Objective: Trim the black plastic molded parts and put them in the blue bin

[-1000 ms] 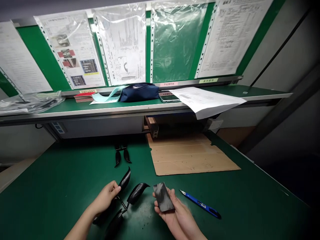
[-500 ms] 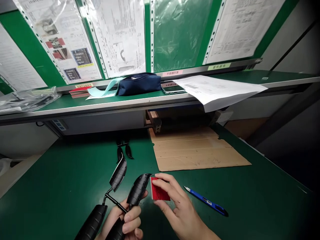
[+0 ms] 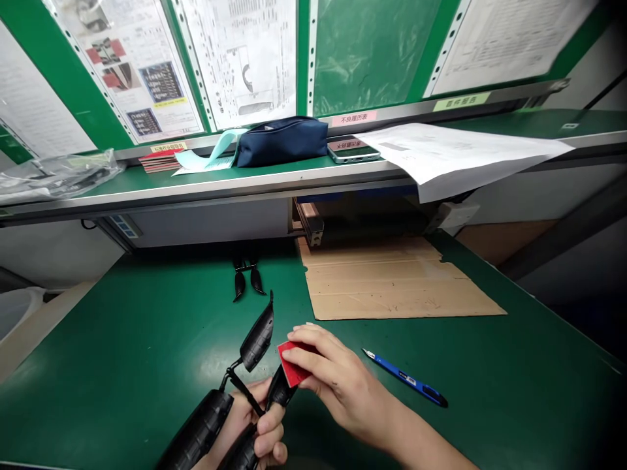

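A black moulded plastic part (image 3: pixel 258 339) with several ribbed, curved lobes joined by thin bars is in my left hand (image 3: pixel 268 434). The fingers of that hand wrap round it near the lower right lobes. My right hand (image 3: pixel 337 378) pinches a red sanding pad (image 3: pixel 292 363), a small flat block with a pale edge. This pad lies over the upper right lobe and covers most of it; whether it presses on the surface, I cannot tell. To the right of my right hand, a blue pen-shaped tool (image 3: pixel 405 378) rests on the green table.
Further back on the green table (image 3: pixel 122 352) lies another black plastic part (image 3: pixel 247 279). A flat cardboard sheet (image 3: pixel 392 287) is at the back right. The shelf above carries a navy pouch (image 3: pixel 284 142), a phone (image 3: pixel 353 150), papers (image 3: pixel 460 153) and a plastic bag (image 3: pixel 59 176).
The red pad has moved left, from beside the upper right lobe to over it. The black part has turned a little in my left hand. The camera view has shifted slightly.
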The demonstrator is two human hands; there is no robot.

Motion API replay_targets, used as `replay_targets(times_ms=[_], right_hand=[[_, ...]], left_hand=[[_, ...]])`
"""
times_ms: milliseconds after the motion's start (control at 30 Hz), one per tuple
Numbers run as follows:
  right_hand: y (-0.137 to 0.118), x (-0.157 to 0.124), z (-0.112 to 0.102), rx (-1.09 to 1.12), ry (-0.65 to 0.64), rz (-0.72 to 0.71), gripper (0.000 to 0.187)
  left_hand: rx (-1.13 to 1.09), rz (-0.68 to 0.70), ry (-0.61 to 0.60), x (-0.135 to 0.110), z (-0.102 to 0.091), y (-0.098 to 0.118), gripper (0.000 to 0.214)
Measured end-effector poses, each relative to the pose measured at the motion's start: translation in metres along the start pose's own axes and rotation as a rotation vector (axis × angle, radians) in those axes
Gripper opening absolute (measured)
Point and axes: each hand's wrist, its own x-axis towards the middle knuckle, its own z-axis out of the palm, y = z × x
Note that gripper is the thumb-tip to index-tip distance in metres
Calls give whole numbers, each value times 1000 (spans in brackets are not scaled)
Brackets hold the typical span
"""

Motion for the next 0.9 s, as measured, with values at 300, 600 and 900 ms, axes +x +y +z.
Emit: replay_targets(times_ms=[300,600,900], right_hand=[[-5,3,8,-33,-133,-118,28],[-5,5,10,-13,-145,-139,24],[-3,5,13,-23,-133,-75,28]], left_hand=[[67,44,314,3,5,-3,33],[69,25,263,0,3,1,23],[38,17,254,4,-1,-2,33]])
